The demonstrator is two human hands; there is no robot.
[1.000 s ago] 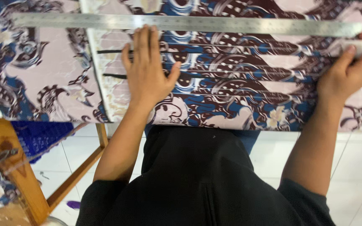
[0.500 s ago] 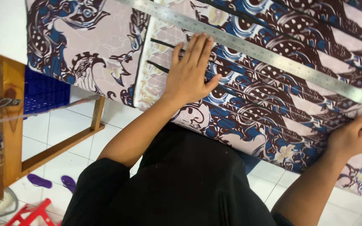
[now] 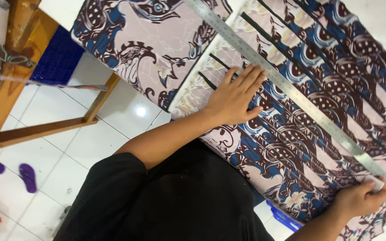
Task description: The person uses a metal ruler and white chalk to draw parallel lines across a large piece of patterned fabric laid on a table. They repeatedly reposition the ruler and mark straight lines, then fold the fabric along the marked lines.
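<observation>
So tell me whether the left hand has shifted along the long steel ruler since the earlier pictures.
No. The left hand stays flat on the patterned pleated fabric, fingertips at the long steel ruler; only the camera has turned.

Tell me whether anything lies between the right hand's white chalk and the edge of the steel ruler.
Nothing visible does. The right hand pinches a small white chalk piece right beside the near edge of the long steel ruler, with only the patterned fabric beneath. The left hand lies flat farther along.
</observation>
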